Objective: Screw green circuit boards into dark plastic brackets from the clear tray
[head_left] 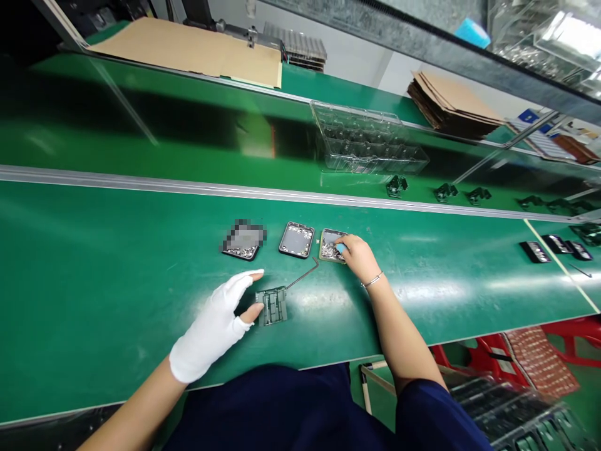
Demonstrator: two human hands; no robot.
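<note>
My left hand, in a white glove with bare thumb and fingertip, has its fingers apart beside a small slotted grey-green block. The thumb tip is at the block's left edge. A thin L-bent metal rod, like a hex key, lies from the block's upper right corner toward the trays. My right hand, bare with a blue finger cot, reaches into a small square tray of shiny metal parts. Its fingertips are closed together; whatever they pinch is hidden.
Left of that tray are another square tray with few parts and a partly blurred dark tray. A metal rail runs behind. Beyond it stand a clear plastic tray and several dark green pieces. Black parts lie far right.
</note>
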